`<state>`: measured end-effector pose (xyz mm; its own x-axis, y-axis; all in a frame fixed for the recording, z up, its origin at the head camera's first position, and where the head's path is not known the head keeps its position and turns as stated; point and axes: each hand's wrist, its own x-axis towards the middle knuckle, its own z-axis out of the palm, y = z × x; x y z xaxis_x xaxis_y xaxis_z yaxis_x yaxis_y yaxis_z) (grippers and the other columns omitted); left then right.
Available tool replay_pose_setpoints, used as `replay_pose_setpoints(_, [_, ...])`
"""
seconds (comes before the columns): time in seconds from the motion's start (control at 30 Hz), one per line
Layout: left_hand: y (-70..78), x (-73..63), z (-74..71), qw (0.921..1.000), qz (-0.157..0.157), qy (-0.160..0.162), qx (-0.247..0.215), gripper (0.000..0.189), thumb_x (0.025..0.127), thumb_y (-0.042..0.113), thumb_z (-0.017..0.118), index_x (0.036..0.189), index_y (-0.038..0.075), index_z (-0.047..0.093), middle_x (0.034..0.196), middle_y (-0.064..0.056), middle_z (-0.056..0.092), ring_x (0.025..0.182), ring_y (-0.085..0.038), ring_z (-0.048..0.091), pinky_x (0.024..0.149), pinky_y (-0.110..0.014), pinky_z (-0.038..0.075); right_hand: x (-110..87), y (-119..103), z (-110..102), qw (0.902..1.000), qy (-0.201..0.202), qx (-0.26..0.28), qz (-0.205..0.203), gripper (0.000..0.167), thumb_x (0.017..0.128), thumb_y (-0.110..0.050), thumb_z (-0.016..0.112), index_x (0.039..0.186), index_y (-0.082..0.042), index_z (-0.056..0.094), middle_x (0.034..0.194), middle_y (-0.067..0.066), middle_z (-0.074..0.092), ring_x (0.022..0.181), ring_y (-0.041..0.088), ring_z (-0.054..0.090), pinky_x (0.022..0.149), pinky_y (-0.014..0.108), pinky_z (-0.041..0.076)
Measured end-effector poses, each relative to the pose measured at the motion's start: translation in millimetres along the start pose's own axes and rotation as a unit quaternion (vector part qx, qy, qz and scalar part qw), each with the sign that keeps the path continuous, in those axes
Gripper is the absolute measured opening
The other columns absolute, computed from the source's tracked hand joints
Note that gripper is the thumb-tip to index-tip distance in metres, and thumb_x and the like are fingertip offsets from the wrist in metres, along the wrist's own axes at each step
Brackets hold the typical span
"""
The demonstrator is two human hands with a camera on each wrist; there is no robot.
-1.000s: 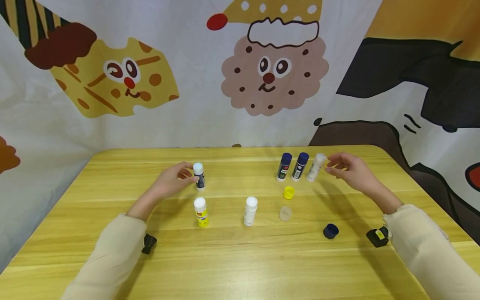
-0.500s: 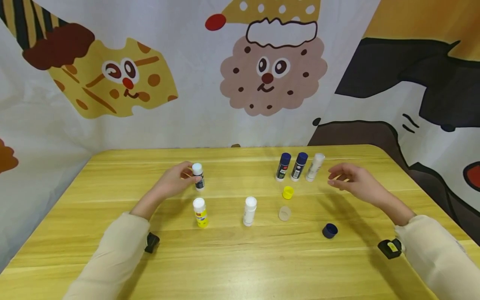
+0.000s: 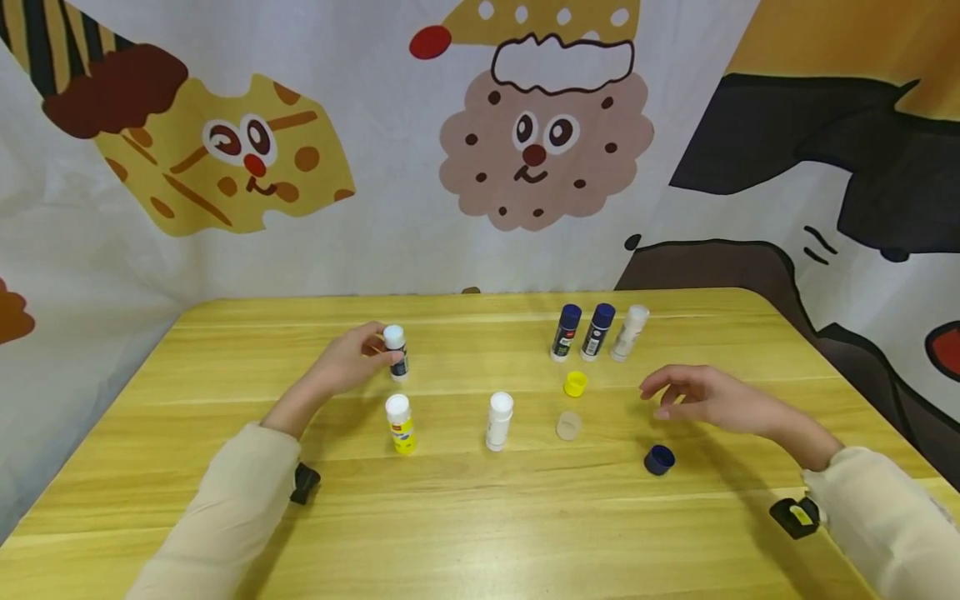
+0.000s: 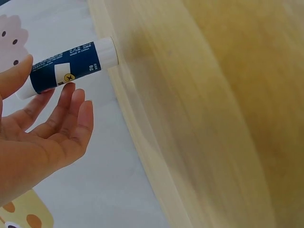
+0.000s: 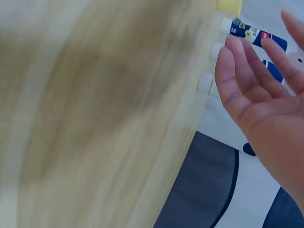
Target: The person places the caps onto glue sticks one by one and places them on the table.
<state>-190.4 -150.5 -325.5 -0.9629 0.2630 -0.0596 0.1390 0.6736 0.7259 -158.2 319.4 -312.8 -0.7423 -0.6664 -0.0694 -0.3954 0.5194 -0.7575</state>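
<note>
My left hand (image 3: 347, 364) pinches an upright glue stick (image 4: 65, 69) with a dark blue label and a white top and base, thumb on one side and fingers on the other. Its base meets the tabletop. My right hand (image 3: 712, 402) hovers with loosely bent fingers and holds nothing. Just below it in the head view lies a navy cap (image 3: 659, 460). Left of that are a translucent cap (image 3: 568, 426) and a yellow cap (image 3: 575, 384). A yellow-labelled glue stick (image 3: 402, 433) and a white glue stick (image 3: 498, 423) stand near the middle.
At the back right stand two glue sticks with navy caps, one navy-capped glue stick (image 3: 566, 333) left of the other navy-capped glue stick (image 3: 597, 332), and a white glue stick (image 3: 628, 335) beside them. The wooden table (image 3: 480, 525) ends at a printed cloth (image 3: 405, 242).
My right hand has drawn away from the white glue stick at the back right and come nearer, towards the navy cap. The left hand keeps its hold on the blue-labelled glue stick.
</note>
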Motion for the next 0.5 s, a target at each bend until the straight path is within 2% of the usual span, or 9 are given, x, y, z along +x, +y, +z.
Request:
replay_pose_setpoints(0.2, [1.1,-0.3,0.1,1.0000,0.000,-0.004,-0.004,0.035,0.092,0.022,0.057,0.120,0.002,0.051,0.108,-0.017,0.057,0.101,-0.033,0.053,0.083,-0.047,0.042,-4.7,4,7,0.9958,-0.064,0.065,-0.005,0.032,0.089,-0.004,0.057,0.117,0.009,0.049,0.108,0.027,0.052,0.083,0.017,0.058,0.067,0.030,0.049])
replay_pose_setpoints(0.37, [2.5,-0.4,-0.7,1.0000,0.006,-0.005,-0.003,0.035,0.092,0.021,0.057,0.119,0.001,0.051,0.107,-0.017,0.058,0.101,-0.033,0.054,0.083,-0.048,0.042,-8.9,6,12,0.9915,-0.091,0.092,-0.015,0.033,0.087,-0.003,0.060,0.116,0.008,0.050,0.103,0.026,0.054,0.080,0.017,0.058,0.063,0.029,0.049])
replay_pose_setpoints(0.5, [2.8,-0.2,-1.0,1.0000,0.005,-0.005,0.000,0.034,0.091,0.021,0.057,0.118,0.001,0.052,0.107,-0.017,0.058,0.100,-0.033,0.054,0.083,-0.047,0.042,-12.2,9,15,0.9872,-0.110,0.113,-0.024,0.035,0.085,-0.001,0.062,0.117,0.008,0.050,0.108,0.027,0.052,0.082,0.018,0.057,0.065,0.029,0.050])
